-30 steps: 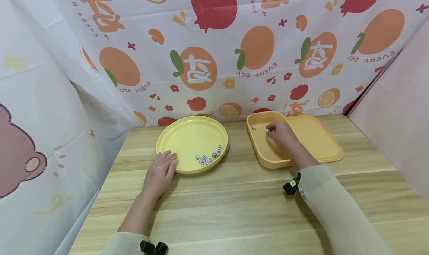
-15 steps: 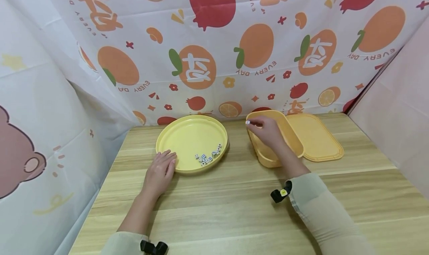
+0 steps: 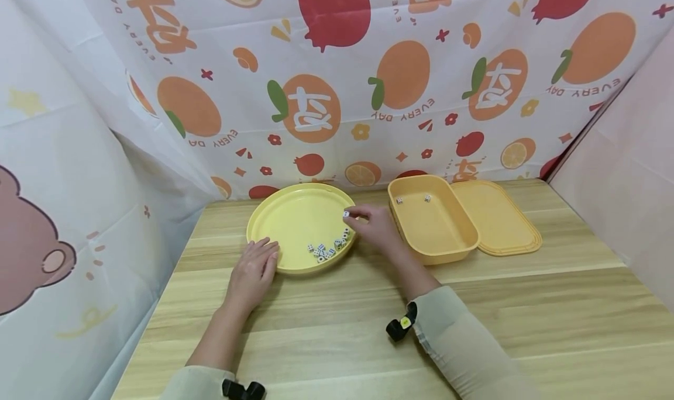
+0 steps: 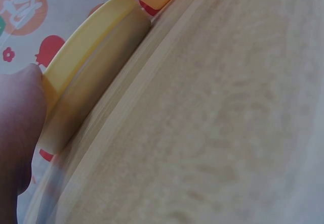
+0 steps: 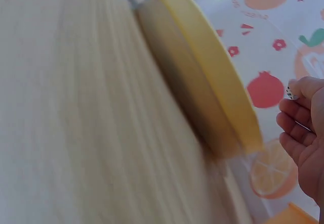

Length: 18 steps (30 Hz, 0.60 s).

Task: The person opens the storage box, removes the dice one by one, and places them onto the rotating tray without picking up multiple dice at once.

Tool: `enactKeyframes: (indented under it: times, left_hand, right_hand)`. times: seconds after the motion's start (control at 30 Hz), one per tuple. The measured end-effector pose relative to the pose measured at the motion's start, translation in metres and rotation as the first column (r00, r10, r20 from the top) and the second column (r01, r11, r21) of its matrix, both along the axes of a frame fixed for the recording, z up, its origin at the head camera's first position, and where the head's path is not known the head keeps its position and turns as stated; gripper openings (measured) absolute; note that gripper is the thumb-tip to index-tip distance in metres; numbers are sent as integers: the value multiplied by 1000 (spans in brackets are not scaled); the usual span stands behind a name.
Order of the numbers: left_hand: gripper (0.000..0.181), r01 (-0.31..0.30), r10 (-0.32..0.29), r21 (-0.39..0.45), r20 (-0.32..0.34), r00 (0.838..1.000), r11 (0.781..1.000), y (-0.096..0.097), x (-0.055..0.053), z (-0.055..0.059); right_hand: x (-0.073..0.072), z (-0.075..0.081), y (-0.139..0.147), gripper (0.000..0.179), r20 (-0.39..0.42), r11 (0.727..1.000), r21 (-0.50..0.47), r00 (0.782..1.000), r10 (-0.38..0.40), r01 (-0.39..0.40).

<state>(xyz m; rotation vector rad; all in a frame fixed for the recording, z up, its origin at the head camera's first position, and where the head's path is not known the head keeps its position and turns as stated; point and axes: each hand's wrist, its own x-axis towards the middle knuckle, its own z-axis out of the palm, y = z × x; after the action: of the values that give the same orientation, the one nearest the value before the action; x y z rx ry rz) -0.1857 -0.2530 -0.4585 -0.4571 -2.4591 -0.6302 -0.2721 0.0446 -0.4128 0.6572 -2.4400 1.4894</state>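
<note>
Between thumb and fingertips my right hand [image 3: 375,227] pinches a white die [image 3: 346,214], just above the right rim of the round yellow tray [image 3: 295,219]. The same die [image 5: 291,90] shows in the right wrist view. Several dice [image 3: 327,251] lie scattered on the tray near its front right edge. My left hand [image 3: 253,271] rests with extended fingers on the tray's front left rim. In the left wrist view, part of that hand [image 4: 20,118] is against the tray's side. Two dice, one of them a die [image 3: 427,198] near the back, lie in the orange rectangular box [image 3: 437,230].
A flat orange lid [image 3: 497,216] lies right of the box on the wooden table [image 3: 326,330]. Behind the table hangs a fruit-printed cloth [image 3: 221,49]. More cloth [image 3: 63,154] hangs along the left side.
My right hand has moved left from the box to the tray's right rim, carrying a die. Two dice now show uncovered in the box. My left hand has stayed on the tray rim.
</note>
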Motion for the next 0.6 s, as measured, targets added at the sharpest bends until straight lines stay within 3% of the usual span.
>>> enactKeyframes:
  times: [0.3,0.47,0.6]
  left_hand:
    - [26,-1,1,5,1,1000,1000,1,1,-1]
    - [27,1,-1,6,3,1000,1000,1,1,-1]
    - [27,-1,1,7,7,1000,1000,0,0,-1]
  right_hand:
    - [2,-17,-23,25,3,989,130,998,63,-63]
    - [3,-21,-27,27,-44,958,275,994,97,-81]
    - [4,-19,-28,28,-74,941,326,991,115,-85]
